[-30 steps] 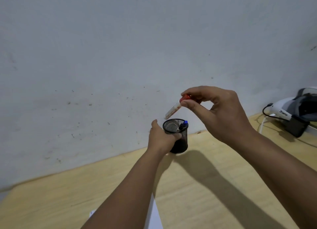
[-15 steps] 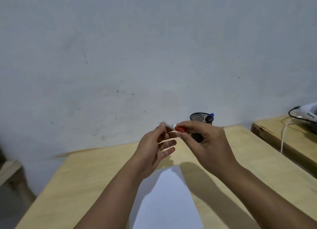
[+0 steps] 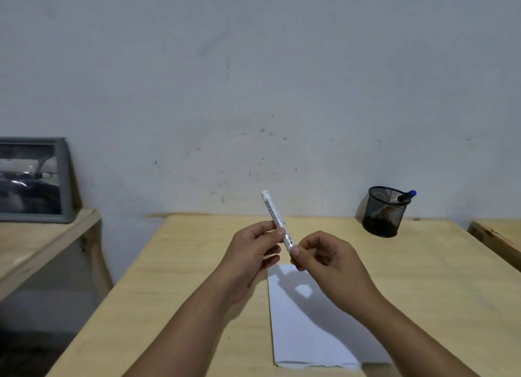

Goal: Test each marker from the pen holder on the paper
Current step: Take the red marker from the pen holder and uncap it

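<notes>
Nearest, a sheet of paper [image 3: 307,328] is laid on the desk [image 3: 169,292], running from the near edge toward the middle, blank where it can be seen and partly shadowed by the arms. Above its far end a white marker [image 3: 275,217] is held in the air, tilted, between both hands. The left hand [image 3: 251,252] is closed round the middle of the barrel, thumb on top. The right hand [image 3: 324,258] is curled shut at the lower end, where the cap is presumably pinched, though the cap itself is hidden by the fingers.

The step in hand is judged to be uncapping. It would be done best with the barrel kept firmly gripped by the left hand and the cap drawn straight off along the marker's axis, without bending, so that ink is not flicked onto the paper. The cap should be retained in the right hand for recapping.

Printing is seen along the barrel, but it is too small to be read.

Farther back, near the far right corner, a black mesh holder [image 3: 384,211] stands with a blue-capped marker [image 3: 406,197] leaning on its rim.
</notes>
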